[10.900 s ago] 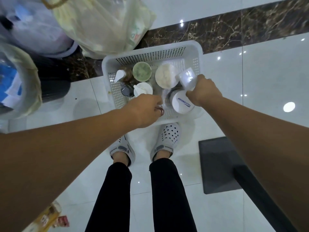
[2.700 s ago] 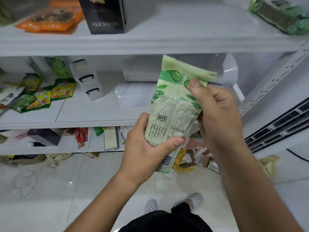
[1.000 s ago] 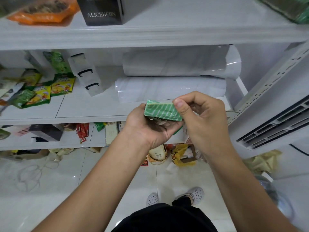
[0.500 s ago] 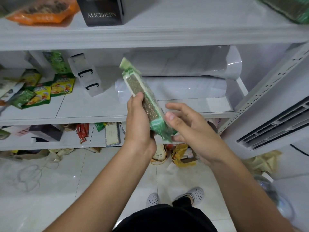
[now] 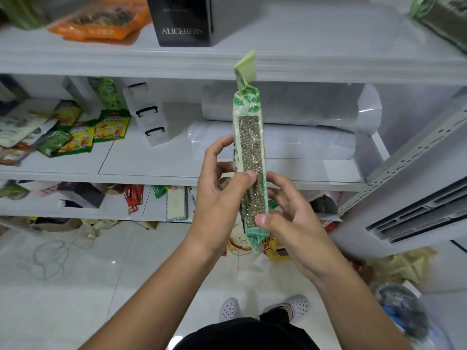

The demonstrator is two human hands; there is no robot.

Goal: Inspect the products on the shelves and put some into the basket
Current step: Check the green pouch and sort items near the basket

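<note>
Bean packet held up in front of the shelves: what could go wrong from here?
The bean packet stands on end, held only at its lower half by the left hand and right hand; the tall top could flop over or slip. The basket is out of view, so the drop-off means turning away, with clutter on the floor.

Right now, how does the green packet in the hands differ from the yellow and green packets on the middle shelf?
The green packet is held upright, narrow side to the camera, by the left hand and right hand; the yellow and green packets lie flat and overlapping on the middle shelf. The green packet shows small round grains through a clear window; the yellow and green packets show printed fronts only. Both are sealed and partly green.
</note>
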